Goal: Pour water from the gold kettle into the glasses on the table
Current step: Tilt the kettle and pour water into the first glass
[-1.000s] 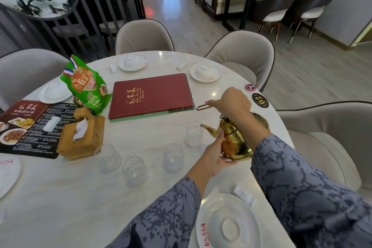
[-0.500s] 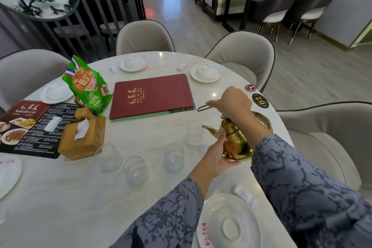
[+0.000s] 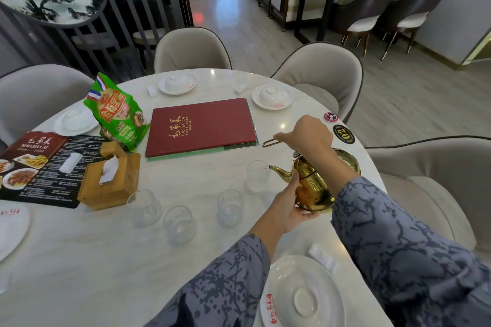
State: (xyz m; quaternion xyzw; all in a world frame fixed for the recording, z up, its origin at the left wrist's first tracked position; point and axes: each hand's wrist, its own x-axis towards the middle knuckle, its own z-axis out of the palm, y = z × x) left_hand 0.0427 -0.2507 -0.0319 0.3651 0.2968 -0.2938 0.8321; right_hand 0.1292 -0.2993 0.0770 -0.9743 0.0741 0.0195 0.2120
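Note:
The gold kettle hangs just above the white round table, tilted left. My right hand grips its thin wire handle from above. My left hand cups the kettle's lower left side and base. The spout tip sits at the rim of the nearest clear glass. Three more clear glasses stand in a row to the left: one, another and the leftmost. I cannot tell whether water is flowing.
A red menu lies behind the glasses. A wooden tissue box and a green snack bag stand at the left. A white plate sits near me. Covered white bowls, a dark placemat and grey chairs ring the table.
The kettle has shifted slightly left and tipped further, bringing its spout to the nearest glass's rim. Both hands kept their hold.

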